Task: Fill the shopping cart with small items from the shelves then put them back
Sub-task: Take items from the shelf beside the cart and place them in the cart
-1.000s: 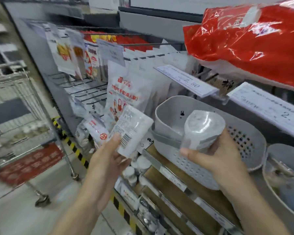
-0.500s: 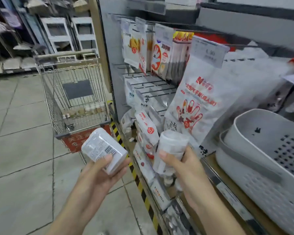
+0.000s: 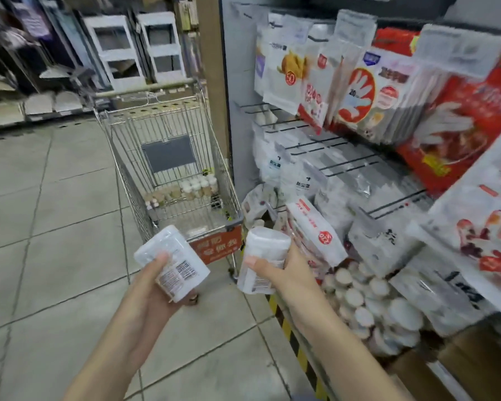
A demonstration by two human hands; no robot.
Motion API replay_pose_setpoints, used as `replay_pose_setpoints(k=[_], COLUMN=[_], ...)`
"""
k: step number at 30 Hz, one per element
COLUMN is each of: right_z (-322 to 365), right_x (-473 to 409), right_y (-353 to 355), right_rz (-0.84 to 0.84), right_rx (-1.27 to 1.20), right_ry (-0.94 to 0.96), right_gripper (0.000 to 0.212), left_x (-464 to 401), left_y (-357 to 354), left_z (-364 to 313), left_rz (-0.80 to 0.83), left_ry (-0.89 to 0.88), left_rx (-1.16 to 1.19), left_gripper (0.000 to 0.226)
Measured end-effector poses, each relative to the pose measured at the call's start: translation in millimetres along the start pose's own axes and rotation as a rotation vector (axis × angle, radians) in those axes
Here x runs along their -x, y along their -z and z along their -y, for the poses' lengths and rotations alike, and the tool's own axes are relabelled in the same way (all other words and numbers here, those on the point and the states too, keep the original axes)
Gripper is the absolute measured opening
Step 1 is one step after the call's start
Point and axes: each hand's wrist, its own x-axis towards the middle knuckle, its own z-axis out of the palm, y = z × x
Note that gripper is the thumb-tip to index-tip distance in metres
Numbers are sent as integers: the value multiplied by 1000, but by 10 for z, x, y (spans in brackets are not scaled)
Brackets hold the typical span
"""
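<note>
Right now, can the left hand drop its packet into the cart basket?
Probably not yet. The left hand holds its white packet short of the cart, below the near rim; nothing blocks the way, so a step forward should do.

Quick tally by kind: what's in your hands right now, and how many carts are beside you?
Flat white packet with barcode, in left hand: 1
Rolled white packet, in right hand: 1
Shopping cart: 1
Total: 3
</note>
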Motion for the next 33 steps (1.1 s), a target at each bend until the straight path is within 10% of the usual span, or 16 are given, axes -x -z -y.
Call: replay_pose_setpoints(k=[6,18,24,33], right_z=[-186,-495,-813,-1288], right_x=[-693,-2685,-3639,-4255], right_y=[-369,-759,-691,-744], right_rz=[-17,-2,-82,-163], right_rx=[-70,108,210,344], right_ry=[-123,-246,-324,-383], right_gripper=[48,37,29,31], left_x=[-694,-2286,-2971,-3618], left_y=[413,967,1186,1567], left_z=[-134,-438,-332,27], left_rz=[-84,-330,-469,-548], left_ry=[94,143,160,283], left_rx=[-27,-225,-362,-584], left_gripper=[75,76,22,43])
